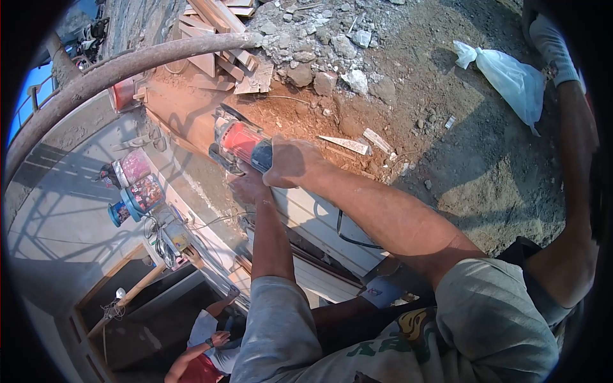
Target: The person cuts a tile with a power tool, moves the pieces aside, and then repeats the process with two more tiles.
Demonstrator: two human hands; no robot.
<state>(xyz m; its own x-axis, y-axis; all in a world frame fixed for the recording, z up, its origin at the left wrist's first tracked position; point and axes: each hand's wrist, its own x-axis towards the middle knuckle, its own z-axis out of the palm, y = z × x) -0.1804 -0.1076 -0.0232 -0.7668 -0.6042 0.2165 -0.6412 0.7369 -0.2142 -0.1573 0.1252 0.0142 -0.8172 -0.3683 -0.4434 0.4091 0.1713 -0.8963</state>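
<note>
A red and black power tool rests against a board coated in red dust. My right hand grips the tool's dark rear handle. My left hand sits just below it, closed against the tool's underside, with its fingers partly hidden. Both forearms are bare, and grey sleeves show at the bottom. A black cable loops over white panel boards beneath my arms.
Rubble and wood offcuts lie beyond the tool. On the dirt to the right is a white plastic bag. A rusty curved pipe crosses the upper left. Colourful containers stand at left. Another person is below.
</note>
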